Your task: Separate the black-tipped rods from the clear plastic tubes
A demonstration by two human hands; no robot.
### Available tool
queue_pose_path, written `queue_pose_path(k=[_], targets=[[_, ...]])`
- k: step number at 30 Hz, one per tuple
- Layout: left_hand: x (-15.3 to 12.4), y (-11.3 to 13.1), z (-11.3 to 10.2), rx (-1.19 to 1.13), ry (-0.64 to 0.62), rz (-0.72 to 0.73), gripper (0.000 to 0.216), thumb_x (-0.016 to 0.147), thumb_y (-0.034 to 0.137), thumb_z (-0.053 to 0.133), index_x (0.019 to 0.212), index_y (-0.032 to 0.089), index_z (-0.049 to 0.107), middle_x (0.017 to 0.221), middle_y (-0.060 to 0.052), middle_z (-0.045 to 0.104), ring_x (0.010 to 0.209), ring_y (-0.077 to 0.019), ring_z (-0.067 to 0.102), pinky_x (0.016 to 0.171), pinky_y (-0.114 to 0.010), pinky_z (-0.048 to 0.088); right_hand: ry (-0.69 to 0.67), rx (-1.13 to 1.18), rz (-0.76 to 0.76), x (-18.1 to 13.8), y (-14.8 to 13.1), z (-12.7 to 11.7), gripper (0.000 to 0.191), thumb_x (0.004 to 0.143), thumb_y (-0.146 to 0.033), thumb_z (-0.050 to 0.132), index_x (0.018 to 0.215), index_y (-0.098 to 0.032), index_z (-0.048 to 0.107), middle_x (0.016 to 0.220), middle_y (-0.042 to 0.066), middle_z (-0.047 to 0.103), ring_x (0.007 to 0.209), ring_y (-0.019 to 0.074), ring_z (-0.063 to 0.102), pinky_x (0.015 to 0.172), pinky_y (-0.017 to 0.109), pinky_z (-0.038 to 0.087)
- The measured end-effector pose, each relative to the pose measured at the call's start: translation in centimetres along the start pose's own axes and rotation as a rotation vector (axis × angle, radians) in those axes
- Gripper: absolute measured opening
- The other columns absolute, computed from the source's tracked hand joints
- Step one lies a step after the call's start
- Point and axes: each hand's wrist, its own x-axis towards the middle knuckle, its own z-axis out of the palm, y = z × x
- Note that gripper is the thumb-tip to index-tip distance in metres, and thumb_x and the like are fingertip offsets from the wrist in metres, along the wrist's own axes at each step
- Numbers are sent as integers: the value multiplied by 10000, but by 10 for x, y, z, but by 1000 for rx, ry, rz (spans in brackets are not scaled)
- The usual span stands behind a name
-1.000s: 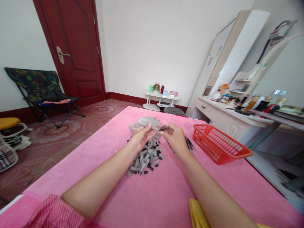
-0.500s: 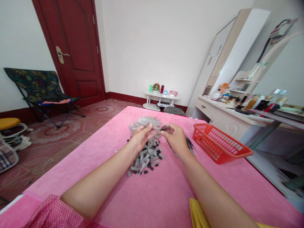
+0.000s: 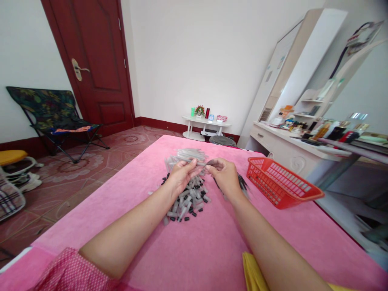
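Gripping a thin tube between thumb and fingers, my left hand holds it over the pink cloth, its tip reaching my right hand. That hand's thumb and forefinger pinch together on a dark bit, too blurred to make out. Short clear pieces and black caps lie heaped by my left hand, with long tubes piled just behind. Dark sticks lie beside my right wrist, near the basket.

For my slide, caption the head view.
Left grip and right grip pinch thin parts by a pile of small pieces on pink cloth, basket at right.
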Motion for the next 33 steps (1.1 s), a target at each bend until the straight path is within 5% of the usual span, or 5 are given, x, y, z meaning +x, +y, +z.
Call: queue_pose_path(k=[8,13,23,27,33], targets=[[-2,2,3,10,-2,32,117,696,159,708,757,85,641,805,-75,694,724,-156,668,781,-310,538,-87,-148,63,0,5,-3,392,836,-457,423,647,-161,597,573,36,621,459,144,555,461,243,418],[1,-1,-1,-3,8,32,117,699,155,704,771,84,645,796,-72,695,716,-146,665,749,-276,543,-96,-157,-23,0,6,-3,201,762,-372,556,774,-173,580,659,11,631,543,144,576,517,239,435],[-1,0,1,18,18,-3,99,715,152,692,757,82,637,820,-88,696,726,-150,668,793,-301,532,-130,-205,-43,2,11,-6,202,740,-372,567,748,-171,588,664,2,629,537,127,554,515,234,423],[0,-1,0,26,5,-2,92,716,147,690,750,78,641,811,-88,695,719,-148,667,801,-305,530,-198,-182,48,3,8,-7,375,833,-437,421,619,-166,567,540,10,585,450,118,522,472,232,401],[0,-2,-1,41,-1,1,109,712,146,695,776,76,640,835,-92,695,727,-148,665,774,-290,540,-130,-160,-7,3,6,-9,203,729,-355,576,664,-163,581,581,-4,606,486,119,530,496,231,412]])
